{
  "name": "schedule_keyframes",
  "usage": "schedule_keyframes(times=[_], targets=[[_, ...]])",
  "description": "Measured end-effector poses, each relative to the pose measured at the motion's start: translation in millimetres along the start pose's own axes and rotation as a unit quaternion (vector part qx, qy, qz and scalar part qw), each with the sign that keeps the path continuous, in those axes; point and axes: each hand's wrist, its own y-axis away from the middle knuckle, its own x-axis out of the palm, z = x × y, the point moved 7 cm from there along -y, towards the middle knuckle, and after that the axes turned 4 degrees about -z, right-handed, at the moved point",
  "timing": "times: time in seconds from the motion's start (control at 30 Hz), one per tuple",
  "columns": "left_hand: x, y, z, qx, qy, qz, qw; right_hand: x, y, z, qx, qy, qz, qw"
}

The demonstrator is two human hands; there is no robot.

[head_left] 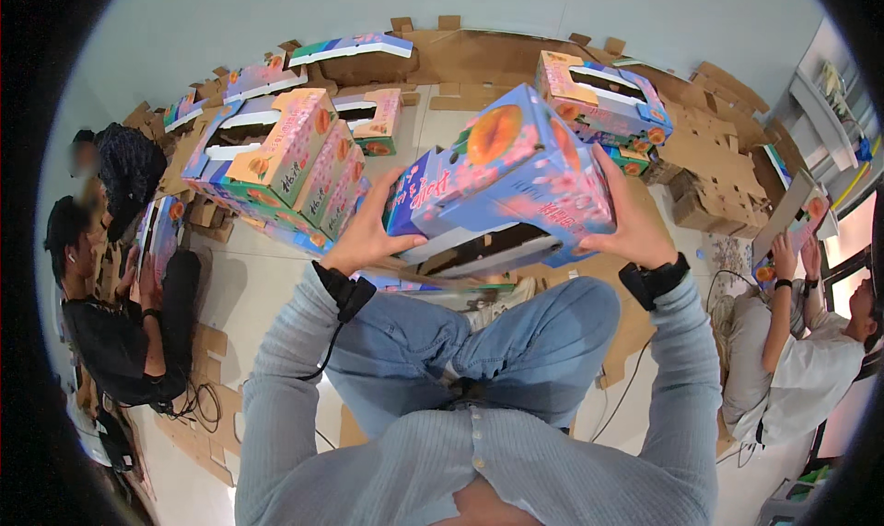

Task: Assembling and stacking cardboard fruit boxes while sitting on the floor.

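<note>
A: How far along does the piece in your hands look?

B: Your left hand (373,231) and right hand (635,218) are well apart, each clasping one end of a blue-and-pink printed cardboard carton with a peach picture (516,181), thumbs toward you. You hold it tilted in the air above your knees. Its walls stand as a box around a long cut-out opening, so its shaping looks mostly done; what seems left is any closing of the ends, and setting it down.

A: And around you?

B: On your left sits a stack of pink, purple and green printed cartons with cut-out tops (318,139), with a similar blue-and-peach printed stack (608,119) beyond your right hand. Both look formed. Plain brown cardboard (479,46) runs along the wall; whether it awaits work, you can't tell from here.

A: What stays hidden from you?

B: The held carton's underside, most of your fingers behind it, and its dark inside. Motion blurs its print. Whether the panel by your left hand is tucked is unclear. It also covers much of a low printed piece (497,280) near your knees.
</note>
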Motion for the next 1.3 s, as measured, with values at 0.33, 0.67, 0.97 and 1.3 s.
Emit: schedule_keyframes(times=[0.33, 0.67, 0.97, 1.3], targets=[[-20, -3, -42, 0.006, 0.007, 0.082, 0.997, 19, -15, 18, 0.027, -0.022, 0.001, 0.999], [-14, -35, -85, 0.07, -0.012, 0.018, 0.997, 22, -29, 40, -0.062, 0.01, -0.04, 0.997], [1, -40, -75, 0.106, -0.067, -0.038, 0.991, 18, -22, 30, -0.045, 0.104, -0.056, 0.992], [-51, -28, -51, -0.014, 0.132, -0.138, 0.982, 25, 9, -21, 0.092, -0.103, -0.163, 0.977]])
